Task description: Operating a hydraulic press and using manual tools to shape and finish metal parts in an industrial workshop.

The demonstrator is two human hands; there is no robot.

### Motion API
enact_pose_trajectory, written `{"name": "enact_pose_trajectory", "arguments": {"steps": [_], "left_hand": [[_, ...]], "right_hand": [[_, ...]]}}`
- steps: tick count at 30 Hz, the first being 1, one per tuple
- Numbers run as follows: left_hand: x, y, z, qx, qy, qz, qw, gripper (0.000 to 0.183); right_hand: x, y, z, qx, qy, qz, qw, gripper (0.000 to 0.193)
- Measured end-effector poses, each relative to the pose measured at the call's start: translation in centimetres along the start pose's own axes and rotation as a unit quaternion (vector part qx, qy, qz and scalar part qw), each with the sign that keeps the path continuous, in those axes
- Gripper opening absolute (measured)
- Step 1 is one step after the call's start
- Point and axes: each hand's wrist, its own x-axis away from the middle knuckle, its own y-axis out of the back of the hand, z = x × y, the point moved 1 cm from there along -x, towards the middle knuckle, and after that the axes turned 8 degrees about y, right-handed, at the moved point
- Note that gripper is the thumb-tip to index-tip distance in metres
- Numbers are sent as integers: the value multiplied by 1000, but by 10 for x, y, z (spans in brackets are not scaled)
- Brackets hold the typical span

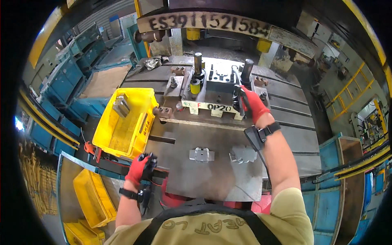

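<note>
At the far die block (216,92), my right hand (254,104) clamps a dark metal part (238,99) against its right edge; I should seat it squarely. My left hand (140,167) grips a black control (149,162) at the table's (212,179) near-left edge, beside the yellow bin (122,134).

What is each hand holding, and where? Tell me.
Right hand grips a dark metal part by its upper end; left hand clutches a black object, unclear which part.
</note>
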Motion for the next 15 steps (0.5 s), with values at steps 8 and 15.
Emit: {"name": "enact_pose_trajectory", "arguments": {"steps": [8, 15], "left_hand": [[12, 80, 140, -216, 39, -67, 973, 25], [38, 23, 115, -204, 181, -31, 962, 27]], "right_hand": [[-18, -23, -3, 69, -52, -40, 995, 40], [-29, -13, -13, 125, -70, -6, 990, 42]]}}
